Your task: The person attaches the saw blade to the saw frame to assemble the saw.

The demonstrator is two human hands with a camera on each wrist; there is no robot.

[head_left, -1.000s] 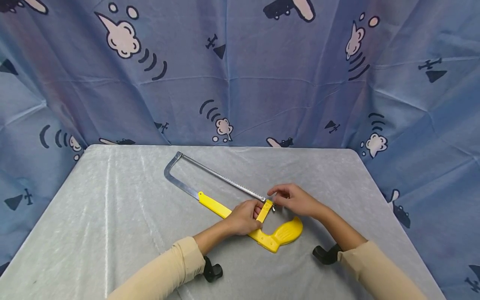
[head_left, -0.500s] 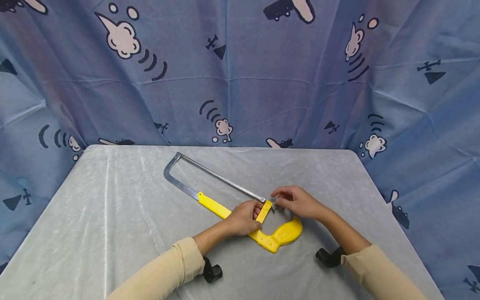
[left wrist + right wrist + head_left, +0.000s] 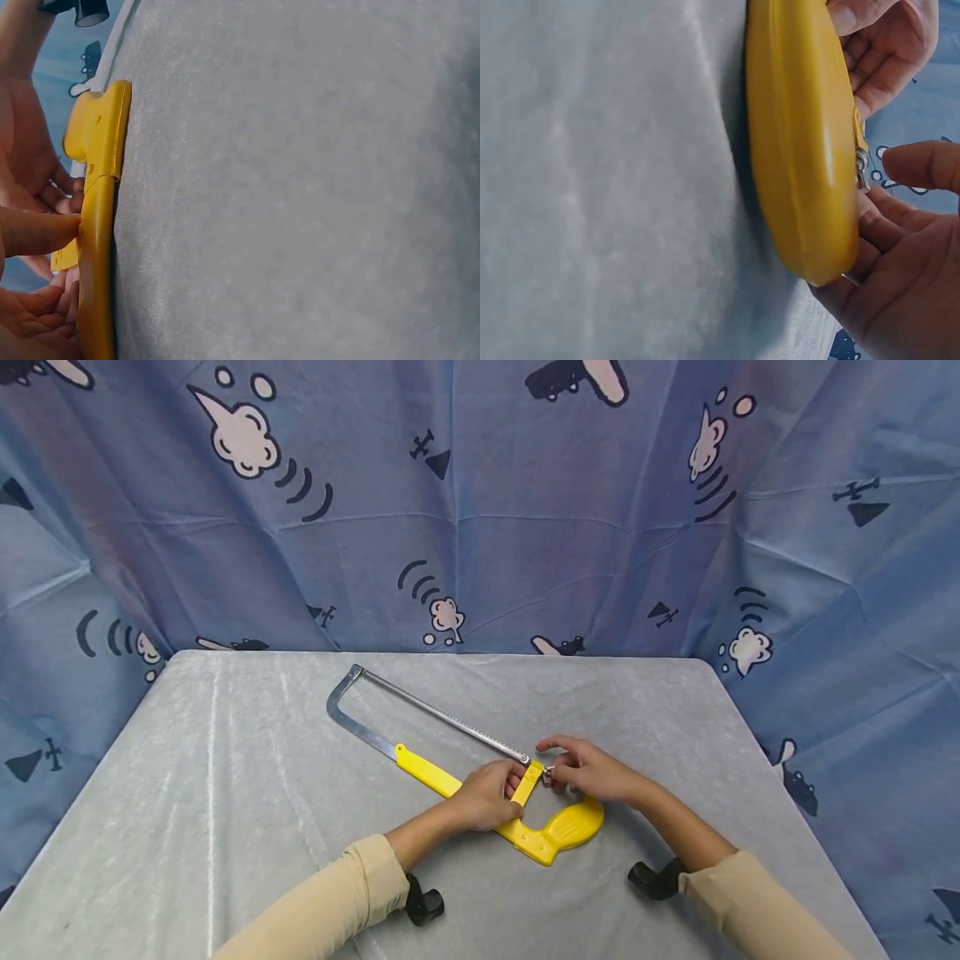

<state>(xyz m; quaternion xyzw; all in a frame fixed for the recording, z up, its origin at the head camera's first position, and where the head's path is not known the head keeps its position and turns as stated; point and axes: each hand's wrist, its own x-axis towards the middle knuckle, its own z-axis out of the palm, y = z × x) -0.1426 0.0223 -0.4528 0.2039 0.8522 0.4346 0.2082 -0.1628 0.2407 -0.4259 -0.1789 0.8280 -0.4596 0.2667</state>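
Observation:
A hacksaw with a yellow frame and silver front arm lies on the grey cloth. Its blade, set in a silver bar, runs along the far side. My left hand grips the frame by the yellow upright, with the thumb pressed on the frame in the left wrist view. At the blade's handle end is a small metal wing nut. My right hand has its thumb and curled fingers around this nut, index finger raised. The yellow handle is held by neither hand.
A grey cloth-covered table bears the saw. A blue printed curtain hangs behind and at both sides. A black wrist-camera mount is strapped below each sleeve.
My right hand was slightly off the wing nut half a second ago; its thumb and fingers have come in to it. The left hand and hacksaw stay in place.

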